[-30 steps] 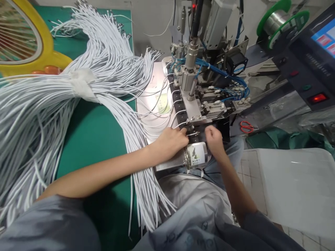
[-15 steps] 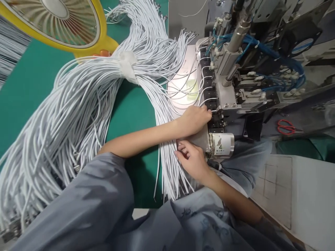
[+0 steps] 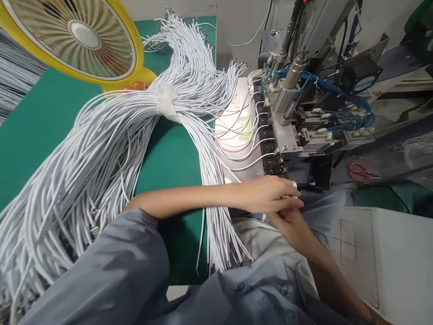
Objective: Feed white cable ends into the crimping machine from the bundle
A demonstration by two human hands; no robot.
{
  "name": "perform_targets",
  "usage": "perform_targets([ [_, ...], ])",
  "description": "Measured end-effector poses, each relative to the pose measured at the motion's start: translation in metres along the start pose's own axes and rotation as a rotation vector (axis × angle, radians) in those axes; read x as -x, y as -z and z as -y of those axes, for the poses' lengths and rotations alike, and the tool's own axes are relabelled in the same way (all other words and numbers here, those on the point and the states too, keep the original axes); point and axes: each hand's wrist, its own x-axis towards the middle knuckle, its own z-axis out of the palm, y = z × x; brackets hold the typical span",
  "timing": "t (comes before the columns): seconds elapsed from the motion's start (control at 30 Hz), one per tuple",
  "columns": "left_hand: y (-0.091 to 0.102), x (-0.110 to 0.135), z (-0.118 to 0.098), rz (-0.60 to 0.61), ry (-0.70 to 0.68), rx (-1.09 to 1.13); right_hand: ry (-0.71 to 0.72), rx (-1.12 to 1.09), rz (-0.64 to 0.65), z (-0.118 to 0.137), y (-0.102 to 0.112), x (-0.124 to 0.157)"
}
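Observation:
My left hand (image 3: pixel 272 194) reaches across the loose cable ends, just below the black clamp row (image 3: pixel 267 146) of the machine. Its fingers are bent together around something too hidden to name, with a small white patch at the fingertips. Under it, my right hand (image 3: pixel 292 223) comes in from the lower right and meets it; its fingers are mostly covered. Several white cables (image 3: pixel 238 158) run in curves into the clamp row. Left of the hands, a thick bundle of white cables (image 3: pixel 111 140) lies bound with a white wrap (image 3: pixel 167 104), and some ends (image 3: pixel 216 230) hang under my left forearm.
A yellow fan (image 3: pixel 138 58) stands at the upper left on the green mat (image 3: pixel 169 153). Pneumatic cylinders with blue hoses (image 3: pixel 352 97) rise at the right. Beyond the hands are a dark phone-like slab (image 3: pixel 320 173) and red-handled scissors (image 3: pixel 359 172).
My left hand has left the lower clamps and moved down and right, where a white cable end now sits. My right hand has moved right to meet it, and the labelled container is now covered.

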Motion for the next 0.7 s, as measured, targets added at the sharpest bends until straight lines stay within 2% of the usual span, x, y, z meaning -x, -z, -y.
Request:
perform_targets([
  [0.1,-0.002,-0.001,0.008,-0.051,0.067,0.076,-0.015,0.141,-0.126,0.006,0.038,0.002],
  [0.2,-0.002,-0.003,0.016,-0.120,0.075,0.151,0.035,0.032,-0.369,0.009,0.056,0.001],
  [0.27,-0.002,-0.004,0.020,-0.138,0.057,0.178,0.099,-0.119,-0.463,0.008,0.056,-0.002],
  [0.43,0.002,-0.006,0.021,-0.188,0.078,0.177,0.167,-0.367,-0.484,0.003,0.042,-0.012],
  [0.57,0.001,-0.007,0.018,-0.217,0.108,0.218,0.196,-0.305,-0.532,0.000,0.036,-0.016],
  [0.7,-0.005,-0.006,0.016,-0.340,0.108,0.348,0.286,-0.189,-0.585,0.001,0.034,-0.017],
])
